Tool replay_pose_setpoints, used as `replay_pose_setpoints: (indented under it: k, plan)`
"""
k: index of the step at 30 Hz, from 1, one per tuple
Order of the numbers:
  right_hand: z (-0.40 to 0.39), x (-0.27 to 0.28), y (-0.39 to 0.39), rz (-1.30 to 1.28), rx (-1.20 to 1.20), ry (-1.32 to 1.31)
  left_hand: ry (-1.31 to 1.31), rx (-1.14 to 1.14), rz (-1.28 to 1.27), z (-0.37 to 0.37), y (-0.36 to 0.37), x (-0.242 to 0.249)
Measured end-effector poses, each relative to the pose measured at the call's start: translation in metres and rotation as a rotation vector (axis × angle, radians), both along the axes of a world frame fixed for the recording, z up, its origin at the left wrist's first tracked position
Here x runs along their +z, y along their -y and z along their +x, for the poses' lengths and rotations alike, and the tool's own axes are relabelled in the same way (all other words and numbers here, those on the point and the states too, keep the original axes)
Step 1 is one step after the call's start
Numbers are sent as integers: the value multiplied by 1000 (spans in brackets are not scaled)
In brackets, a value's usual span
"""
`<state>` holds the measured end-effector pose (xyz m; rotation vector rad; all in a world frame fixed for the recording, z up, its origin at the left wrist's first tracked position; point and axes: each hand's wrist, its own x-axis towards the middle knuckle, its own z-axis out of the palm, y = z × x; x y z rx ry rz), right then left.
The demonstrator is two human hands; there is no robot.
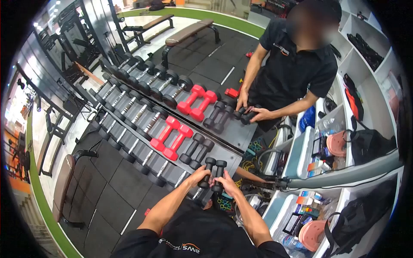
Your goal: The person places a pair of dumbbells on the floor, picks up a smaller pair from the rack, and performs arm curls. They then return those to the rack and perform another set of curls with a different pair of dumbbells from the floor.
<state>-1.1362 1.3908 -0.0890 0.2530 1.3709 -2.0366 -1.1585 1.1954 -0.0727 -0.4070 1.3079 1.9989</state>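
Two small black dumbbells stand side by side at the near right end of the rack, one in each hand. My left hand (199, 176) is closed around the left black dumbbell (209, 162). Wrapped about the handle of the right black dumbbell (220, 164) is my right hand (228, 185). Just left of them, a pair of larger black dumbbells (197, 150) lies on the rack (230, 158). Beyond that pair sit two red dumbbells (172, 137).
Rows of chrome-handled dumbbells (140, 114) fill the rack's left part. A mirror behind it reflects the rack and a person in a black shirt (297, 64). White shelves (275, 215) on the right hold a pink container (312, 235) and a black bag (365, 219). A bench (64, 189) stands left.
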Motion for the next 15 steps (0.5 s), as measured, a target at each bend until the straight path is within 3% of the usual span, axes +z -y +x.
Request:
replay_pose_setpoints:
  k: [3,8,13,15]
  plan:
    - [10,53,21,-97,45,10,20,63,146,25,19,44]
    - [25,78,58,-198,187,15,-12,206,301,75,46,73]
    - [46,105,107,-351,385,86,-7,327,245,125,85,99]
    - [58,121,128,-278,426,69,-74,374,233,147,99,104]
